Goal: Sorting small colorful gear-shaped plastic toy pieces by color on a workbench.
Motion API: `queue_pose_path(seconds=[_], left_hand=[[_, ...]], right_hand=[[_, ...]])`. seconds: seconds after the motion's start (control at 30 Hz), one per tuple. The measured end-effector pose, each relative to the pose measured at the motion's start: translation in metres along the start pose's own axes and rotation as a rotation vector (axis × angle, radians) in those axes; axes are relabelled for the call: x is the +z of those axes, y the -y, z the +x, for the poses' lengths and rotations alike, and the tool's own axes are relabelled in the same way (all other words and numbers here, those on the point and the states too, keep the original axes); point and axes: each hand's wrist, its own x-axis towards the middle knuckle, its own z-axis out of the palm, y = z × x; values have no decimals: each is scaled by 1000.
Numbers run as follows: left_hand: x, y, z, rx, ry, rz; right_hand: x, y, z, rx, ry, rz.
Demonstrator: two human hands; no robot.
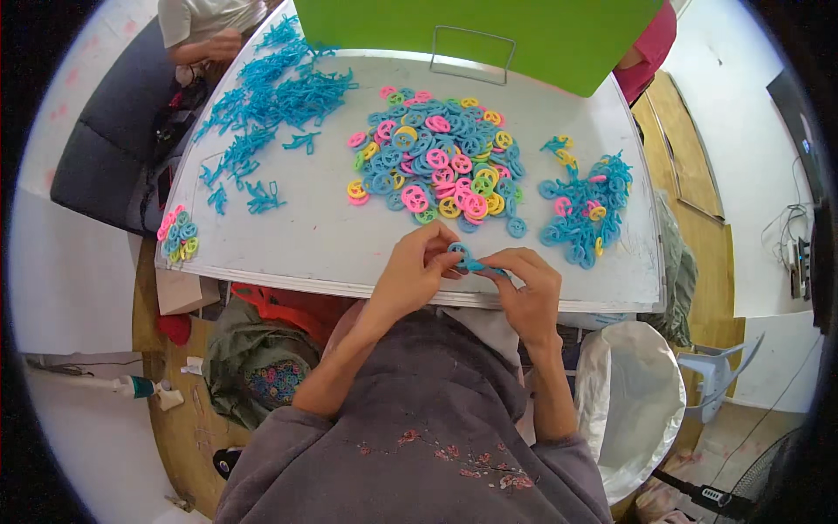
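My left hand (pixel 417 269) pinches a small blue plastic wheel (pixel 458 254) with spokes, just above the table's front edge. From the right, my right hand (pixel 529 285) closes its fingertips on a slim blue plastic piece (pixel 477 265), whose end meets the wheel. Whether the two are joined, I cannot tell. Beyond my hands lies a big heap of loose wheels (pixel 436 157) in blue, pink, yellow and green. On the right is a smaller pile of wheels with blue pieces attached (pixel 589 210). Many slim blue pieces (pixel 279 100) spread over the far left.
A green panel (pixel 480 35) with a wire stand rises at the table's (pixel 332 236) back. Few wheels (pixel 179 234) sit at the left corner. Below are a green sack (pixel 236 349) and a white sack (pixel 633 384). Another person's hand (pixel 224 44) shows at far left.
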Motion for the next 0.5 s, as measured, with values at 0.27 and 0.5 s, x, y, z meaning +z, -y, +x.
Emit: queue_pose_path(seconds=[0.27, 0.5], left_hand=[[11, -2, -3, 137, -106, 186], [12, 5, -1, 156, -151, 256]], right_hand=[[2, -9, -2, 207, 48, 197], [2, -5, -1, 258, 65, 148]])
